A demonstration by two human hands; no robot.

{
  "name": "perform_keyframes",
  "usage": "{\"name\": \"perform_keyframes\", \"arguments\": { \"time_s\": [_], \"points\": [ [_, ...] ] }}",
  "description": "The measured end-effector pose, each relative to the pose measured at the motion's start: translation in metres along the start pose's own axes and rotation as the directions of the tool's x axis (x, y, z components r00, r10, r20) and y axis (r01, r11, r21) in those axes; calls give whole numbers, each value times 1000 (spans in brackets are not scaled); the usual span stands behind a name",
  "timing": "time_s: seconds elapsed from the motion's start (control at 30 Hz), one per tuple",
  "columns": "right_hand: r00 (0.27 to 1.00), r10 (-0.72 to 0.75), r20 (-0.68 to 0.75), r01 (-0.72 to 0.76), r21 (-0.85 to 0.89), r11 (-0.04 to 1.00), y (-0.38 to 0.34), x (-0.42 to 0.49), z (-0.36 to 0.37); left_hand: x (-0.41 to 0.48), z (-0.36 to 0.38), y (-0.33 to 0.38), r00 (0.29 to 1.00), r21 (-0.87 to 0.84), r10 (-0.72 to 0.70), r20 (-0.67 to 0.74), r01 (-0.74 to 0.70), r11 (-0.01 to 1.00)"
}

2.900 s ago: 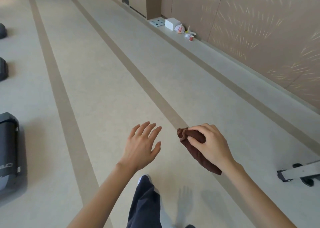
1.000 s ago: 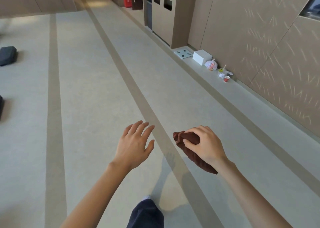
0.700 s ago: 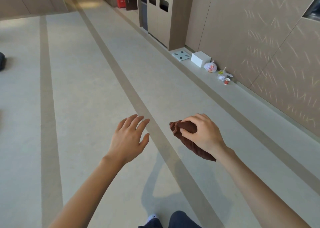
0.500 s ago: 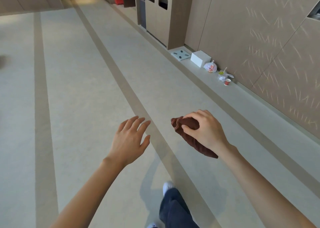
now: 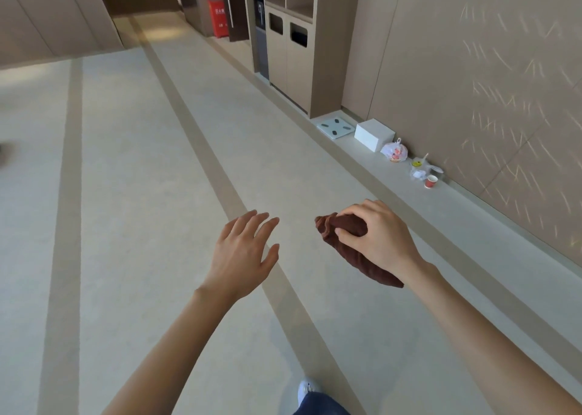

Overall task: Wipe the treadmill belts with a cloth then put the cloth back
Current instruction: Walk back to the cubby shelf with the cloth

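My right hand (image 5: 376, 236) is closed on a bunched dark brown cloth (image 5: 352, 257), held in the air at waist height above a pale floor. One end of the cloth sticks out past my fingers and the other hangs below my wrist. My left hand (image 5: 244, 254) floats beside it to the left, palm down, fingers spread, holding nothing. No treadmill is in view.
A low ledge (image 5: 466, 206) along the right wall carries a white scale (image 5: 335, 126), a white box (image 5: 374, 134), a plastic bag (image 5: 395, 152) and a red cup (image 5: 431, 181). Bin cabinets (image 5: 289, 52) and a red extinguisher box (image 5: 218, 22) stand farther ahead. My shoe (image 5: 307, 389) is below.
I have walked forward along the floor: the dark equipment on the left has left the view and the ledge items and bin cabinets have come nearer. Both hands keep their pose.
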State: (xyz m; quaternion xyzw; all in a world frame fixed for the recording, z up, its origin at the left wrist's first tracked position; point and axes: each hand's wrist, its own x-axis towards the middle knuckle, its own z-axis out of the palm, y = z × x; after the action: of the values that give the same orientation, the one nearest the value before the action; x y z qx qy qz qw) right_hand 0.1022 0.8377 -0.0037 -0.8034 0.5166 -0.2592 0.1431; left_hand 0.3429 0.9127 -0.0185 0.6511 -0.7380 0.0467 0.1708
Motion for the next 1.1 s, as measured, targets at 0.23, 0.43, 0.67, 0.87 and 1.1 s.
{"name": "perform_keyframes", "arguments": {
  "time_s": [0.23, 0.43, 0.67, 0.87, 1.1],
  "points": [
    [1000, -17, 10, 17, 24, 1000, 21, 91, 23, 80, 31, -28, 999, -38, -40, 16, 41, 998],
    [998, -13, 64, 11, 26, 1000, 30, 154, 64, 132, 56, -76, 997, -39, -66, 49, 68, 997],
    [998, 29, 58, -29, 16, 999, 18, 248, 109, 216, 79, -157, 997, -58, -28, 69, 32, 998],
    [996, 84, -13, -84, 4, 996, 3, 337, 125, 302, 80, -228, 999, -80, 36, 34, -33, 996],
    [994, 106, 18, -106, 18, 994, -2, 402, 164, 362, 89, -291, 999, -94, 34, 32, -31, 995]
  ]
}}
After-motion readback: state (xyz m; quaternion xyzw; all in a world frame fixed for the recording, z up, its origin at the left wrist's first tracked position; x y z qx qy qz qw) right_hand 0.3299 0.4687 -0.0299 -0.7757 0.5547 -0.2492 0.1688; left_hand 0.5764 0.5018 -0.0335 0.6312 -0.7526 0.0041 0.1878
